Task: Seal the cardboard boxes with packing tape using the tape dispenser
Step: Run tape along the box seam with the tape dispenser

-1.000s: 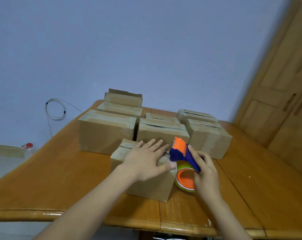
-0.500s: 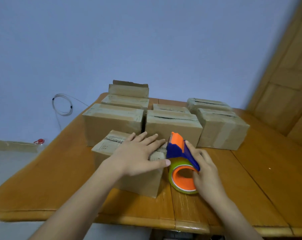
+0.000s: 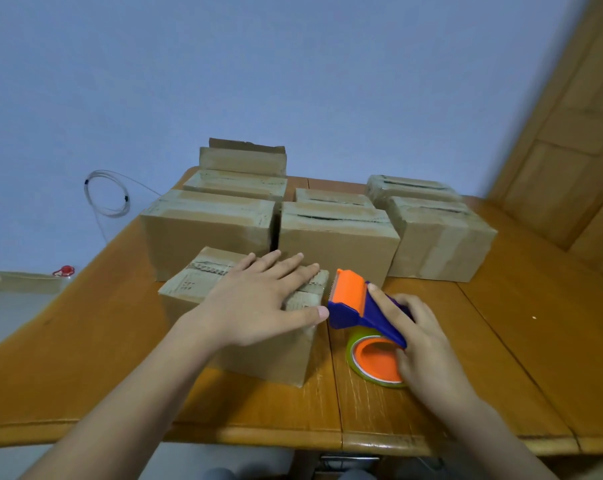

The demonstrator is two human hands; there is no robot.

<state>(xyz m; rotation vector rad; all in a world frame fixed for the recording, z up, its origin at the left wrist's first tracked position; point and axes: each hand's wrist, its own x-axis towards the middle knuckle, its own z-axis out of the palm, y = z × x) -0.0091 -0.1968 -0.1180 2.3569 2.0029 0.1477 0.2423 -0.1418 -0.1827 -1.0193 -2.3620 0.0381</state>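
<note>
Two bare hands work near the front edge of the table (image 3: 500,358). The left hand (image 3: 258,306) lies flat on top of the nearest cardboard box (image 3: 268,358), fingers straight and a little spread. The right hand (image 3: 428,344) has its fingers curled round the blue handle of the tape dispenser (image 3: 358,306), forefinger laid along its top toward the orange head. That dispenser sits just beside the box's right end, head about level with the top edge and its tape roll (image 3: 372,362) low by the tabletop; whether any tape has caught on the cardboard I cannot tell. I judge the box light and likely hollow, stiff at its edges but apt to sag mid-flap, so the holding palm does best close to the seam, pressing the flaps shut. The plastic dispenser looks light and rigid, and the handle is the place to grip, away from the toothed edge at the head. The varnished wood underneath looks smooth, so an unbraced box could slide. Behind stand several more boxes (image 3: 338,244), close together, some taped across their tops, and a back-left box (image 3: 242,157) with a flap upright. Beyond are a plain blue wall (image 3: 293,81), a coil of thin cable (image 3: 107,194) at its left, and wooden panelling (image 3: 570,133) at right.
</note>
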